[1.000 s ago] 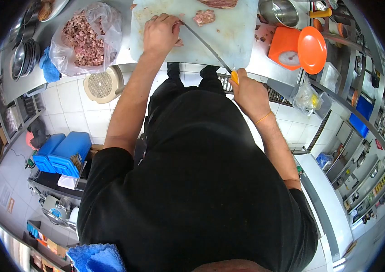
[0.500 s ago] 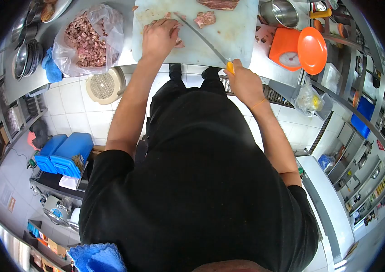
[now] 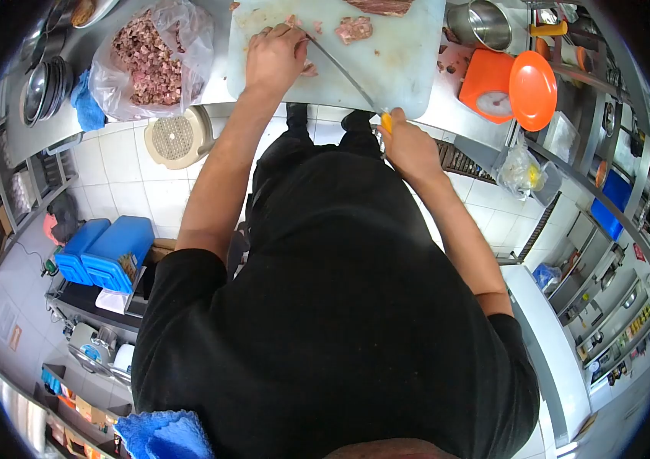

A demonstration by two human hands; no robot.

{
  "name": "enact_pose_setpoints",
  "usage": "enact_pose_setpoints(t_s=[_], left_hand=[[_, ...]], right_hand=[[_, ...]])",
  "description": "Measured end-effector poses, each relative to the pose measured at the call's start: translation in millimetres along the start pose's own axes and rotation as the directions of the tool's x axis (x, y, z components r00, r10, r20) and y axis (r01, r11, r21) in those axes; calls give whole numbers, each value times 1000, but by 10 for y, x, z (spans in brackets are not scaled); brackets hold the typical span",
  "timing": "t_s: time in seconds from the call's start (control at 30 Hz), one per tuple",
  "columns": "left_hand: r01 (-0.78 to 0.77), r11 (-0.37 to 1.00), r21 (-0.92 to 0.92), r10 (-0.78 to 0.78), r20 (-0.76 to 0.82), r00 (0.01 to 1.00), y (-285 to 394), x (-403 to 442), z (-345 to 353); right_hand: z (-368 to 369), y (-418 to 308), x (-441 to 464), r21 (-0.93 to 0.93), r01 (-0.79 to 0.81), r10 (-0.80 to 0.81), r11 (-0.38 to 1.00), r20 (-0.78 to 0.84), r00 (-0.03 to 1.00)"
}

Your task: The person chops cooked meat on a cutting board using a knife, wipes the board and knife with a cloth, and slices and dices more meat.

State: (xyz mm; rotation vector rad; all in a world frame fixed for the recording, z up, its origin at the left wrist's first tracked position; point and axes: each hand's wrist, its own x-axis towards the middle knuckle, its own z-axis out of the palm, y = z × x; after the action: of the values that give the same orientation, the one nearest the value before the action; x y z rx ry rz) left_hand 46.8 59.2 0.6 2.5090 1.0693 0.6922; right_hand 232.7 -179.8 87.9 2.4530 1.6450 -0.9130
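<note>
My right hand (image 3: 410, 149) is closed around the yellow handle of a long knife (image 3: 344, 70) at the near edge of a white cutting board (image 3: 397, 73). The blade slants up and left across the board, its tip beside the fingers of my left hand (image 3: 275, 60). Those fingers are curled down on a small piece of meat (image 3: 309, 69), mostly hidden beneath them. Right of the blade lies a loose chunk of meat (image 3: 354, 29), and a larger slab of meat (image 3: 380, 6) sits at the top edge of the view.
Left of the board, a clear plastic bag (image 3: 103, 80) holds diced meat (image 3: 145, 61). A blue cloth (image 3: 87, 103) and stacked bowls (image 3: 43, 92) are beyond it. On the right stand a metal pot (image 3: 482, 24), an orange scale (image 3: 485, 84) and an orange plate (image 3: 533, 90).
The knife has drawn back slightly toward my body, its tip now nearer the fingers of my left hand. My left hand stays on the meat. The whole view has shifted a little.
</note>
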Motion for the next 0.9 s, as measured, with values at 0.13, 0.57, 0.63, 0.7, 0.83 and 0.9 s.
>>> enact_pose_setpoints(t_s=[0.13, 0.57, 0.63, 0.7, 0.83, 0.9], left_hand=[[-5, 1000, -25, 5, 10, 1000, -46, -20, -3], [80, 996, -35, -79, 13, 997, 3, -45, -82], [60, 997, -44, -61, -7, 998, -16, -50, -54], [47, 998, -42, -48, -20, 999, -31, -56, -51], [19, 999, -33, -21, -45, 999, -16, -38, -32], [15, 999, -32, -17, -45, 999, -32, -45, -49]], right_hand=[[81, 11, 180, 10, 51, -50, 999, -29, 998], [-409, -11, -194, -7, 58, -58, 998, 30, 998], [-386, -8, -190, 0, 48, -48, 999, 50, 998], [-323, 8, -153, 20, 42, -43, 999, 62, 997], [-64, 3, 70, 34, 14, -16, 999, 62, 998], [31, 10, 195, 53, 45, -46, 998, 22, 999]])
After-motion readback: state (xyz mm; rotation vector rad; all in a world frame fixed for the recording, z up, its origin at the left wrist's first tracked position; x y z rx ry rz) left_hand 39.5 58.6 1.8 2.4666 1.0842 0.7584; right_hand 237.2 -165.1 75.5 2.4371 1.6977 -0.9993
